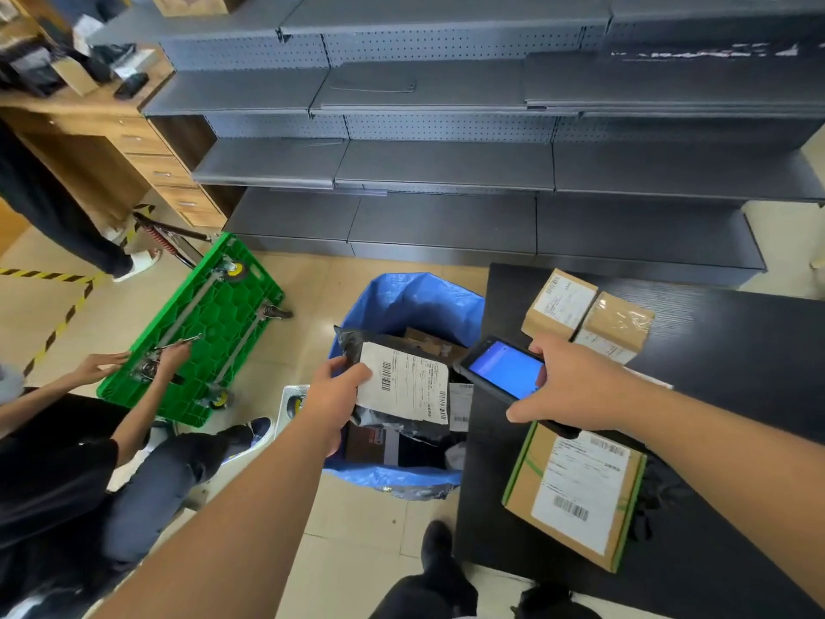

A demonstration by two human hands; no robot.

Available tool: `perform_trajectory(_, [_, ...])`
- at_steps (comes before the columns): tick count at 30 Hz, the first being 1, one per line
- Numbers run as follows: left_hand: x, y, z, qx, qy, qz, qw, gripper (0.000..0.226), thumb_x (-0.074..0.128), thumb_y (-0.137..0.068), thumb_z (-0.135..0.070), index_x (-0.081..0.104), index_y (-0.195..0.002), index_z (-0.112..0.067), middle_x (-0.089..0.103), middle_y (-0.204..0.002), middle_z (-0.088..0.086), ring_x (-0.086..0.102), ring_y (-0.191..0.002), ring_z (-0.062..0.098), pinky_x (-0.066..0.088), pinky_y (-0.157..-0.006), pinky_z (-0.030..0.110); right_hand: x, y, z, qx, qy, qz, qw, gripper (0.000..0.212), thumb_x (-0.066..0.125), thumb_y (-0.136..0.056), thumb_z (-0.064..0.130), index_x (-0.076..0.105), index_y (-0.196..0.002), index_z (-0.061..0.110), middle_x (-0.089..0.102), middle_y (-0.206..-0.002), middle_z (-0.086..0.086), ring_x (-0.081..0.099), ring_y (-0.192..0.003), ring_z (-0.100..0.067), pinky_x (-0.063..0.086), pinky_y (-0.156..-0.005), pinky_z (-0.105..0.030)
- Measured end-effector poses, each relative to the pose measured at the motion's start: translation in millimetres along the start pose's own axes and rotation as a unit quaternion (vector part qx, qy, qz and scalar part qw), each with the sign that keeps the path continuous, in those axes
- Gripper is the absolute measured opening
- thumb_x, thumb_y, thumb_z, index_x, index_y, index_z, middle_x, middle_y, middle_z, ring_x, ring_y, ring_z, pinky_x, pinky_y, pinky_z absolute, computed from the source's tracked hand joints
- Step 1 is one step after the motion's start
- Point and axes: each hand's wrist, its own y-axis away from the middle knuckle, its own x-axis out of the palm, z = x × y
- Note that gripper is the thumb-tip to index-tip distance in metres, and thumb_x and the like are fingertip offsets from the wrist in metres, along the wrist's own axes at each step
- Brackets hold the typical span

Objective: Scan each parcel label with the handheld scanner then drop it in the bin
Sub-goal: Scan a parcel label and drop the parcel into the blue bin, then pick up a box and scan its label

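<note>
While the left hand (335, 386) pinches the black mailer (397, 386) by its label edge and holds it above the blue bin (402, 301), the right hand (576, 386) grips the handheld scanner (504, 368), its lit screen up and its front end just beside the label. This looks like the scanning step, with the drop yet to come. Next, the scanner needs aiming at a barcode; once read, the left hand only has to release the mailer. Three cardboard parcels (576, 489) wait on the black worktop (736, 350).

Black table (736, 350) bearing three parcels (576, 489)
</note>
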Motion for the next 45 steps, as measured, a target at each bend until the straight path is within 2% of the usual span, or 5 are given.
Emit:
perform_trajectory(17, [-31.9, -64.2, 12.8, 0.042, -0.246, -0.041, 0.968, 0.097, 0.069, -0.054, -0.05, 0.047, -0.147, -0.028, 0.069, -0.12, 0.007, 0.07, -0.097, 0.03, 0.062, -0.088, 0.048, 31.3, -12.1, 42.5, 0.054, 0.014, 0.013, 0.998, 0.083, 0.085, -0.074, 0.057, 0.039, -0.136, 0.027, 0.06, -0.103, 0.006, 0.063, -0.089, -0.014, 0.06, -0.078, -0.032])
perform_trajectory(24, [-26.5, -53.6, -5.8, 0.054, -0.229, -0.012, 0.972, 0.066, 0.072, -0.092, -0.028, 0.045, -0.152, -0.02, 0.059, -0.13, 0.005, 0.06, -0.102, 0.025, 0.048, -0.083, 0.036, 32.3, -7.7, 46.3, 0.062, 0.012, 0.011, 0.998, 0.085, 0.085, -0.074, 0.057, 0.037, -0.138, 0.027, 0.059, -0.103, 0.007, 0.062, -0.089, -0.013, 0.058, -0.077, -0.03])
perform_trajectory(28, [-16.0, -50.5, -4.9, 0.053, -0.225, 0.021, 0.973, 0.059, 0.067, -0.097, -0.023, 0.043, -0.152, -0.019, 0.06, -0.1, -0.004, 0.061, -0.088, 0.019, 0.052, -0.079, 0.036, 30.8, -3.0, 42.7, 0.072, 0.008, 0.008, 0.997, 0.082, 0.085, -0.073, 0.056, 0.038, -0.134, 0.028, 0.059, -0.102, 0.006, 0.063, -0.089, -0.014, 0.059, -0.08, -0.033])
perform_trajectory(37, [4.4, -37.8, -3.2, 0.055, -0.235, 0.047, 0.969, 0.059, 0.065, -0.096, -0.025, 0.044, -0.152, -0.025, 0.063, -0.139, 0.005, 0.065, -0.103, 0.023, 0.046, -0.063, 0.024, 32.3, 7.2, 24.3, 0.09, 0.012, 0.01, 0.996, 0.082, 0.086, -0.073, 0.056, 0.036, -0.134, 0.033, 0.058, -0.104, 0.007, 0.064, -0.09, -0.016, 0.062, -0.084, -0.035])
perform_trajectory(45, [43.4, -21.9, 0.6, 0.052, -0.244, 0.081, 0.965, 0.057, 0.066, -0.098, -0.022, 0.044, -0.151, -0.024, 0.056, -0.116, -0.002, 0.058, -0.097, 0.018, 0.052, -0.092, 0.035, 32.6, 29.1, -20.1, 0.125, -0.013, 0.018, 0.992, 0.076, 0.086, -0.075, 0.055, 0.033, -0.127, 0.038, 0.058, -0.106, 0.008, 0.068, -0.087, -0.017, 0.062, -0.074, -0.027])
